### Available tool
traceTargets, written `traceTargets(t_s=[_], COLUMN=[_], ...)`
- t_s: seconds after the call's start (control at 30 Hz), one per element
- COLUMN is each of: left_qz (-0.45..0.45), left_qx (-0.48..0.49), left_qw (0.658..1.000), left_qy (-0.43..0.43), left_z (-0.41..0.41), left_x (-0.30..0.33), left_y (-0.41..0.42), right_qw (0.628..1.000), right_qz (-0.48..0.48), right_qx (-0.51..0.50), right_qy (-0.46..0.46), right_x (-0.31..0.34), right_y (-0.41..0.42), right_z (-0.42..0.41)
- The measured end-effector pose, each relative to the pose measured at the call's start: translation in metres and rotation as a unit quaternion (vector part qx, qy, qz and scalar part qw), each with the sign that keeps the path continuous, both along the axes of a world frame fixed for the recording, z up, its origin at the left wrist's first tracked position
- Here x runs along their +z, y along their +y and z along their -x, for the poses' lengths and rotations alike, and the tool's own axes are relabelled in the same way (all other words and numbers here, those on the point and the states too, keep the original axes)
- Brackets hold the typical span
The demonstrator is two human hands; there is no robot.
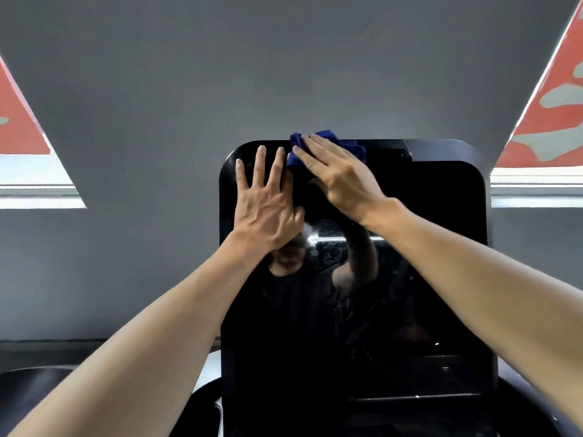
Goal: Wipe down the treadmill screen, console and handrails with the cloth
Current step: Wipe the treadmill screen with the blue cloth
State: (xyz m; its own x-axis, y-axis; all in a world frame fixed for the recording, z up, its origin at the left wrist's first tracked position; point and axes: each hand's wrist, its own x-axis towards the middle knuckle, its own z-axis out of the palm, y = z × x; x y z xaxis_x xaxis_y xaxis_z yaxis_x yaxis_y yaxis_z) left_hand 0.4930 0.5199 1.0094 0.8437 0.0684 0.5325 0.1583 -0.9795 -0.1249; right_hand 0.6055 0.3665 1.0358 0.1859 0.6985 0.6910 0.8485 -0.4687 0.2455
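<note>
The soft, light blue cloth (328, 146) lies bunched at the screen's (394, 279) top edge, pressed flat under the right hand's (340, 178) straight fingers, while the left hand (268, 200), spread and empty, braces the probably slippery, fragile glass.

Plain grey wall (157, 89) fills the scene behind and above the left hand (268, 203) and right hand (340, 178). Red-orange slanted panel (19, 121) far left of the left hand, another with grey blotches (549, 105) far right of the right hand. Bright white strips (38, 187) under both panels. Even, soft light.
</note>
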Motion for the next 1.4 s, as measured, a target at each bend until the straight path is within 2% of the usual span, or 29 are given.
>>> traceTargets(t_s=[0.1,0.27,0.4,0.57,0.73,0.87,0.93,1.03,1.1,1.17,1.27,1.33,1.4], left_qz=[-0.006,-0.006,-0.005,-0.018,-0.012,-0.017,-0.014,-0.002,0.004,0.013,0.002,-0.002,0.006], left_qx=[0.001,0.006,0.014,-0.003,-0.003,0.003,-0.005,-0.008,-0.003,0.000,-0.004,-0.009,-0.007], left_qw=[1.000,1.000,1.000,1.000,1.000,1.000,1.000,1.000,1.000,1.000,1.000,1.000,1.000], left_qy=[-0.020,-0.011,-0.014,-0.016,-0.017,-0.014,-0.014,-0.015,-0.007,0.000,0.004,0.006,0.007], left_z=[0.001,0.000,-0.004,0.000,-0.003,-0.003,-0.001,0.000,-0.002,-0.004,-0.003,-0.001,-0.001], left_x=[-0.004,-0.003,-0.007,-0.008,-0.010,-0.010,-0.008,-0.007,-0.006,-0.004,-0.004,-0.005,-0.004], left_y=[0.003,0.003,0.002,0.010,0.010,0.007,0.008,0.006,0.000,-0.005,-0.002,0.001,-0.001], right_qw=[0.999,0.993,0.996,0.997,0.972,0.993,0.992,0.956,0.930,0.945,0.983,0.981,0.960], right_qz=[-0.025,0.028,0.027,0.014,-0.143,-0.064,-0.064,-0.192,-0.255,-0.225,-0.116,-0.117,-0.180], right_qx=[0.002,0.039,0.021,-0.062,-0.178,-0.095,-0.103,-0.195,-0.223,-0.197,-0.140,-0.149,-0.201], right_qy=[-0.033,-0.106,-0.078,-0.047,0.064,0.038,0.040,0.101,0.142,0.129,0.042,0.037,0.081], right_x=[-0.014,-0.044,-0.053,-0.063,-0.087,-0.079,-0.079,-0.089,-0.090,-0.087,-0.080,-0.079,-0.082], right_y=[-0.009,-0.050,-0.034,-0.042,-0.039,-0.015,-0.028,-0.039,-0.022,-0.006,-0.023,-0.051,-0.067], right_z=[0.006,0.004,0.013,0.030,0.053,0.050,0.044,0.051,0.062,0.066,0.051,0.041,0.036])
